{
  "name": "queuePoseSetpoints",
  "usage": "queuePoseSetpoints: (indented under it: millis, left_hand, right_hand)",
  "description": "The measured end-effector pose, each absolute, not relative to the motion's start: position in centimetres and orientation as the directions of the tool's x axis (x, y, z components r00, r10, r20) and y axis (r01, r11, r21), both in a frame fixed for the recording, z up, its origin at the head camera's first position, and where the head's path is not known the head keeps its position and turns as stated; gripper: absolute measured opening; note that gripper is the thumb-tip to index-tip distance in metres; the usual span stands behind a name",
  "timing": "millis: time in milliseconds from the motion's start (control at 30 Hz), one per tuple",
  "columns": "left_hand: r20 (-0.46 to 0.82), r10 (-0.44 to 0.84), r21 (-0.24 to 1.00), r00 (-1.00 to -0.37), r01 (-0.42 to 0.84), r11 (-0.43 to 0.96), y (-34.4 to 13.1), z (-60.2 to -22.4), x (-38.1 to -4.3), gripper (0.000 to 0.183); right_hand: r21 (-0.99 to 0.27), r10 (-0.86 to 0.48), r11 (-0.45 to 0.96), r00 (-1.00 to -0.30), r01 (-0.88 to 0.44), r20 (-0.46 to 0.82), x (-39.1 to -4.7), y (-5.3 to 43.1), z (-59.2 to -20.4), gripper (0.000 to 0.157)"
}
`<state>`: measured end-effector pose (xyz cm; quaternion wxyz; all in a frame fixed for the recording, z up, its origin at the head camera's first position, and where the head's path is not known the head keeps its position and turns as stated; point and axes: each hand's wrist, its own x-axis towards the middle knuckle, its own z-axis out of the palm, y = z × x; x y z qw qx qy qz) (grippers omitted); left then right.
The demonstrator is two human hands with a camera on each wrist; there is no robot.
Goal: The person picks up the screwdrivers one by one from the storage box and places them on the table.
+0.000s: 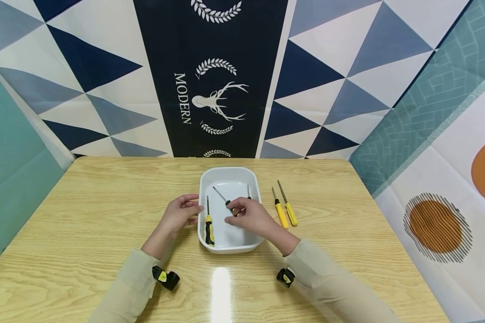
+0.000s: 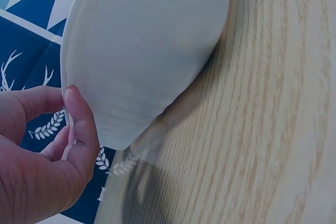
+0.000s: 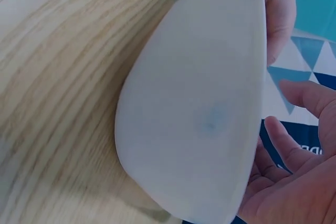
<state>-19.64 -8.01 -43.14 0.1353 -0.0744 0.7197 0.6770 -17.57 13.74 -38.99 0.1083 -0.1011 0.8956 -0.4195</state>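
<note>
A white plastic tub (image 1: 230, 247) stands on the table. My left hand (image 1: 180, 214) pinches its left rim between thumb and fingers, as the left wrist view also shows. Inside, a yellow-and-black screwdriver (image 1: 209, 229) lies along the left wall. Another screwdriver (image 1: 222, 195), dark-handled, lies slantwise with its handle partly under my right hand (image 1: 250, 217). That hand is over the tub, thumb and forefinger apart in the right wrist view; whether other fingers touch the handle is hidden. A third screwdriver (image 1: 248, 191) shows mostly its shaft by the right wall.
Two yellow-handled screwdrivers lie on the table right of the tub: one with a black collar (image 1: 281, 214), the other all yellow (image 1: 290, 212). The wooden table (image 1: 117, 202) ends at a patterned cloth (image 1: 210, 112) behind. Both sleeves carry small black devices.
</note>
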Motion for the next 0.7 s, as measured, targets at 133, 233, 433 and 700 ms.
queuePoseSetpoints:
  millis: [133, 233, 433, 700]
  left_hand:
    - [-0.29, 0.079, 0.956, -0.954, -0.285, 0.072, -7.9, -43.3, -19.7, 0.046]
    - [-0.288, 0.087, 0.957, -0.954, -0.283, 0.066, -7.9, -43.4, -19.7, 0.046]
    - [-0.289, 0.092, 0.957, -0.953, -0.285, 0.059, -7.9, -43.6, -19.7, 0.046]
    - [-0.284, 0.084, 0.958, -0.955, -0.28, 0.059, -8.0, -43.4, -19.6, 0.046]
  right_hand:
    - [-0.758, -0.278, 0.645, -0.954, -0.099, -0.112, -17.6, 13.2, -39.4, 0.034]
    - [-0.747, -0.289, 0.656, -0.95, -0.107, -0.117, -17.6, 12.7, -39.6, 0.033]
    - [-0.737, -0.292, 0.668, -0.948, -0.109, -0.125, -17.4, 12.0, -39.9, 0.032]
    - [-0.735, -0.296, 0.672, -0.942, -0.09, -0.156, -17.7, 11.1, -40.4, 0.034]
